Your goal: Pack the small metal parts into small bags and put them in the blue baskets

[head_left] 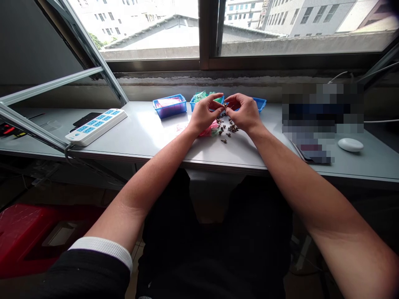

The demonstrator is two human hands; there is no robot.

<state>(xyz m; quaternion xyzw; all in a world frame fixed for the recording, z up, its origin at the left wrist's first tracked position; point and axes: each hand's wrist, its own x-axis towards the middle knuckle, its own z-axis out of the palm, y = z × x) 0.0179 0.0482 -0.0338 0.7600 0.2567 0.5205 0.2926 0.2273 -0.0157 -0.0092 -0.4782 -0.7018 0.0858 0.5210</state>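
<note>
My left hand [205,111] and my right hand [245,111] meet fingertip to fingertip above the table. Pinched between them is a small metal screw [225,106], touched by the fingers of both. Under and between the hands lie several loose screws [232,127], with one screw [223,141] apart from the rest toward the front edge. Pink plastic bags [209,130] rest beneath my left hand. Behind it stands a blue tray [192,106] with green packets. Another blue tray [260,104] is partly hidden behind my right hand; its contents are not visible.
A blue tray [171,111] with pink packets stands on the table [146,137]. Left are a white power strip [96,126] and a metal frame [109,74]. Right are a white mouse [350,145] and a blurred-out area. A red object [18,241] is low at left.
</note>
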